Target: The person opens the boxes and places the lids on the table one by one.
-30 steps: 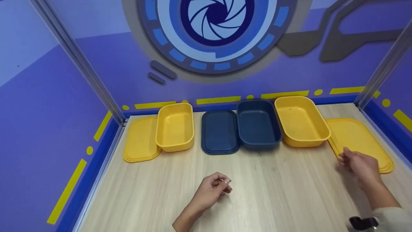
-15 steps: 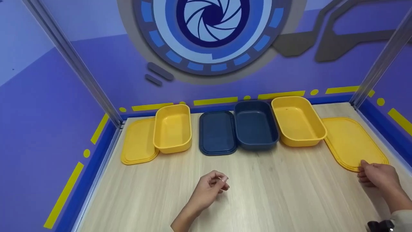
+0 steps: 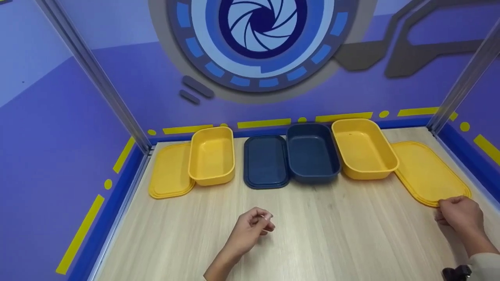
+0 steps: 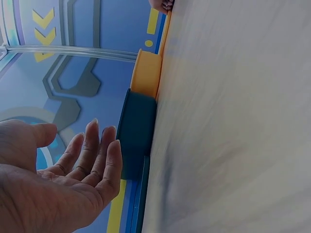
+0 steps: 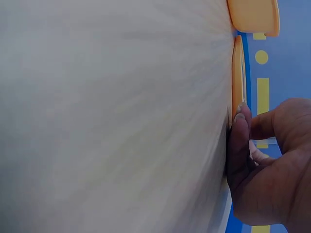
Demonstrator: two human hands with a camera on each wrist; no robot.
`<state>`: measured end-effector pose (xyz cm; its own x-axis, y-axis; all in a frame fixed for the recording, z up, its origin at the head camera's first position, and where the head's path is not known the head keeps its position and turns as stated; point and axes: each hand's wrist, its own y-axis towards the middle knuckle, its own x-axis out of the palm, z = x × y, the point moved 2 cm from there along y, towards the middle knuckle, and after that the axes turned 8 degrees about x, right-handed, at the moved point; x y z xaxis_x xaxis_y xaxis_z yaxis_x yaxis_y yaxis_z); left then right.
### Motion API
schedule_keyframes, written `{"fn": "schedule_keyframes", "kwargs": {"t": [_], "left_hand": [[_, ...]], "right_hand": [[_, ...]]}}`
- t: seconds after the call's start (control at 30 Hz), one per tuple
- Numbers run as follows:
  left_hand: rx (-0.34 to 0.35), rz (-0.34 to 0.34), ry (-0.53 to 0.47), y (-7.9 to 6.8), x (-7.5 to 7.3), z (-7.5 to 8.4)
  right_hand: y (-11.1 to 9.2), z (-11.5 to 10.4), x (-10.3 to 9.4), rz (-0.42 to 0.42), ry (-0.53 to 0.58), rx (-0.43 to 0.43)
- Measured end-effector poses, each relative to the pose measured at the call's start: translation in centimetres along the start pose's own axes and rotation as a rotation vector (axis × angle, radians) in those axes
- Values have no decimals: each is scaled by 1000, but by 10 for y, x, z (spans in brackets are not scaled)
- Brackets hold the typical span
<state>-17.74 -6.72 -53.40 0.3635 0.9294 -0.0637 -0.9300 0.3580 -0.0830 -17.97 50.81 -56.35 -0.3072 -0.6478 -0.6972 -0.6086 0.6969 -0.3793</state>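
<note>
My right hand (image 3: 461,214) is at the near edge of the right yellow lid (image 3: 431,173), pinching that edge between thumb and curled fingers. In the right wrist view the lid (image 5: 237,73) is seen edge-on, with the fingertips overlapping its near end. This lid lies on the table beside the right yellow container (image 3: 365,146), which is uncovered. My left hand (image 3: 248,231) hovers over the middle of the table, fingers loosely bent and holding nothing. Nearest to it are a dark blue lid (image 3: 266,162) and a dark blue container (image 3: 312,152), also uncovered.
Farther left, another yellow container (image 3: 212,156) stands beside or slightly over a second yellow lid (image 3: 170,171). Containers and lids form a row along the printed back wall (image 3: 129,82). Metal posts (image 3: 93,74) mark the corners of the booth.
My right hand has moved right and toward me along the right yellow lid to its near edge. That lid has turned slightly, its near end shifting left. The left hand stays nearly still.
</note>
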Motion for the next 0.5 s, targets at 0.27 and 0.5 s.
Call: {"fn": "schedule_keyframes", "kwargs": {"t": [0.27, 0.5], "left_hand": [[-12, 0, -2, -1, 1, 0], [-28, -12, 0, -2, 4, 0]], "right_hand": [[3, -3, 2, -1, -47, -111], [12, -17, 3, -79, -57, -152]]}}
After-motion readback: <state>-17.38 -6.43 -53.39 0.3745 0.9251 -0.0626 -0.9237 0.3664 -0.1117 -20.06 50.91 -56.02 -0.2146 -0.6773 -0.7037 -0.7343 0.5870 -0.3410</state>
